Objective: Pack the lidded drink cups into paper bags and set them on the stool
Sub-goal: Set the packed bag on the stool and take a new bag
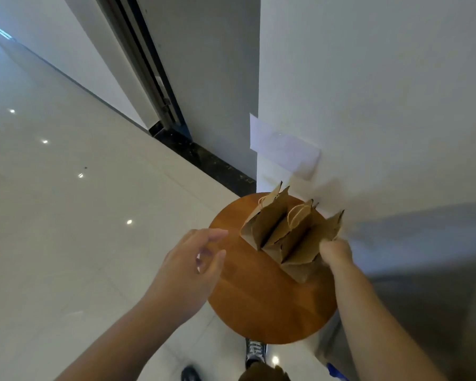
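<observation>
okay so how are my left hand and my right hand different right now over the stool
The left hand is open with fingers spread and holds nothing, while the right hand is closed on the nearest paper bag. The left hand hovers over the stool at its left edge, apart from the bags; the right hand sits at the right edge, touching one. Both are bare and reach in from below.

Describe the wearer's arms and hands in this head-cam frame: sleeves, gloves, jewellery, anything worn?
Both forearms are bare up to the frame edge; no sleeves show. The left hand and right hand wear no gloves. No watch, ring or wristband is visible, though the frame is motion-blurred, so small items could be missed.
</observation>
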Available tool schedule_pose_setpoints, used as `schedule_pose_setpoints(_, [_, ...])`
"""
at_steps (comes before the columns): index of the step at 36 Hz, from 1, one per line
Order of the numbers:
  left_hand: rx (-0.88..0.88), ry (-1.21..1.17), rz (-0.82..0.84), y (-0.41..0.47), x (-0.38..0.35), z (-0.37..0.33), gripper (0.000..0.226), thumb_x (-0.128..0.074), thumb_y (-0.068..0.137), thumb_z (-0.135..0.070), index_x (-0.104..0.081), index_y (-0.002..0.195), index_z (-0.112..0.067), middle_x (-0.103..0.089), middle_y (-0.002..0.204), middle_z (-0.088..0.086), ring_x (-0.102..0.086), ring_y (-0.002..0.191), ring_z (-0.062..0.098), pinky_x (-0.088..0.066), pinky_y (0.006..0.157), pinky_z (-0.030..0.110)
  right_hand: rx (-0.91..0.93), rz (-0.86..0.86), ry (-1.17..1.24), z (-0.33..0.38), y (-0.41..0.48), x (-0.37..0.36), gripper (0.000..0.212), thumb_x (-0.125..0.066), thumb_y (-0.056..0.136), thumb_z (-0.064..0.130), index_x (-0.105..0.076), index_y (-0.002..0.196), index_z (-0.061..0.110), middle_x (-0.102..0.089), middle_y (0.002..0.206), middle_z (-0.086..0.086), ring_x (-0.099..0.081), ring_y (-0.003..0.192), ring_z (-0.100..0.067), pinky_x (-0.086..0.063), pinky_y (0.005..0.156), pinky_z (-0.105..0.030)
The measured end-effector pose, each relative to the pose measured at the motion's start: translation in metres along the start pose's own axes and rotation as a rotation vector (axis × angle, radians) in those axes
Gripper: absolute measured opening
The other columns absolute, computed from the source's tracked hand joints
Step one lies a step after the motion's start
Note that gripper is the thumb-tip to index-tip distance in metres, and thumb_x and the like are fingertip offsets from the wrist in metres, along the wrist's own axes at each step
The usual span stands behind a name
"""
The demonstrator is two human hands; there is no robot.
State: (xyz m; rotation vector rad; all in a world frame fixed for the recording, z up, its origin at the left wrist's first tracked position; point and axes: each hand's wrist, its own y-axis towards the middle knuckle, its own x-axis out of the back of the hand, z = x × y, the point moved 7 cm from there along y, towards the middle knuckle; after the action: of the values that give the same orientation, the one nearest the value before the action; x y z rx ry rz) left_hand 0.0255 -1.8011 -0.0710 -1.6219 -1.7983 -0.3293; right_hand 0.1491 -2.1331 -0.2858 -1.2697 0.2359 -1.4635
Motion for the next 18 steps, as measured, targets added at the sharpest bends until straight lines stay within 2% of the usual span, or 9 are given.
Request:
schedule_pose_setpoints(3, [-0.015,0.025,0.066,0.01,-0.007,0.008,0.032,-0.065,0.102,-0.038,-0.06,0.131,-0.051,-0.058,0.123,-0.03,-0.061,0.115,-0.001,-0.058,0.095,0.026,0.015,0.059,-0.001,-0.003,-0.001,-0.013,0.035,-0.05,0.11,0.033,-0.06,0.131,0.007,-0.066,0.118,-0.017,-0.063,0.114,-0.04,-0.052,0.108,-0.053])
schedule_pose_setpoints(6, [-0.048,0.037,0.113,0.019,-0.01,0.012,0.034,-0.064,0.101,-0.042,-0.057,0.133,-0.054,-0.055,0.124,-0.034,-0.058,0.117,-0.005,-0.057,0.097,0.024,0.009,0.066,0.014,-0.008,-0.003,-0.018,0.041,-0.051,0.11,0.036,-0.059,0.14,0.009,-0.066,0.122,-0.017,-0.062,0.115,-0.038,-0.05,0.11,-0.054])
schedule_pose_setpoints(9, [-0.062,0.03,0.131,0.027,-0.013,0.015,0.035,-0.062,0.101,-0.043,-0.056,0.133,-0.055,-0.052,0.123,-0.04,-0.056,0.117,-0.008,-0.057,0.098,0.026,-0.007,0.129,0.015,-0.015,-0.008,-0.026,0.051,-0.054,0.11,0.039,-0.05,0.153,0.012,-0.061,0.143,-0.017,-0.058,0.131,-0.039,-0.046,0.115,-0.055])
schedule_pose_setpoints(12, [-0.104,0.034,0.203,0.039,-0.013,0.015,0.035,-0.061,0.102,-0.046,-0.053,0.133,-0.058,-0.052,0.124,-0.04,-0.056,0.118,-0.007,-0.057,0.101,0.029,-0.069,0.169,0.082,-0.024,-0.023,-0.034,0.07,-0.063,0.104,0.048,-0.039,0.16,0.015,-0.056,0.152,-0.015,-0.055,0.136,-0.039,-0.048,0.114,-0.054])
schedule_pose_setpoints(15, [-0.159,0.051,0.267,0.057,-0.016,0.013,0.039,-0.06,0.101,-0.051,-0.045,0.134,-0.066,-0.05,0.13,-0.039,-0.055,0.124,-0.002,-0.055,0.106,0.032,-0.086,0.158,0.106,-0.026,-0.037,-0.039,0.082,-0.068,0.099,0.055,-0.034,0.163,0.016,-0.052,0.156,-0.012,-0.054,0.139,-0.037,-0.05,0.112,-0.049])
schedule_pose_setpoints(18, [-0.235,0.079,0.341,0.074,-0.02,0.007,0.045,-0.057,0.098,-0.06,-0.032,0.131,-0.078,-0.041,0.139,-0.041,-0.05,0.129,-0.004,-0.049,0.108,0.027,0.014,0.052,0.068,-0.018,-0.053,-0.028,0.078,-0.063,0.102,0.052,-0.029,0.167,0.023,-0.048,0.162,-0.007,-0.051,0.143,-0.034,-0.046,0.114,-0.046])
